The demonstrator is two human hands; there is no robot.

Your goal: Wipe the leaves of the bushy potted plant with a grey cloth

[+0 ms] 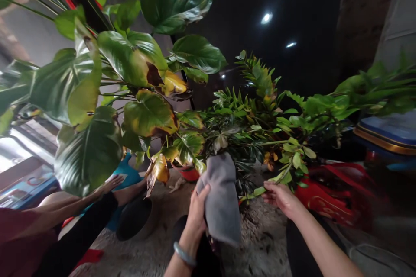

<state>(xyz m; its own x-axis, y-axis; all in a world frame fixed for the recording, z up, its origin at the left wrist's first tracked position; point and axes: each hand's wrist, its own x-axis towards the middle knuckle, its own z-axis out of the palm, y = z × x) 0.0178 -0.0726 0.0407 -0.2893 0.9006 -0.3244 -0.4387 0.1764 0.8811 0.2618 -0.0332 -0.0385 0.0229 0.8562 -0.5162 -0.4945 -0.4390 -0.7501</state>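
Note:
Low in the middle of the head view, my left hand (197, 210) grips a grey cloth (222, 203), its thumb lying over the near edge. The cloth hangs down beside the hand and its upper end reaches the foliage. To the right, my right hand (281, 199) has its fingers closed on a leafy green stem (286, 171) near its lower end. That stem runs up and right into a bushy plant (256, 108) with many small leaves. A bangle (184, 254) circles my left wrist.
Large, partly browned leaves (151, 114) crowd the left, above a red pot (188, 173). Another person's arms (81, 201) reach in beside a dark bucket (134, 220). A red bag (338, 194) lies at right, below a blue-lidded container (390, 132). Dark glossy panel behind.

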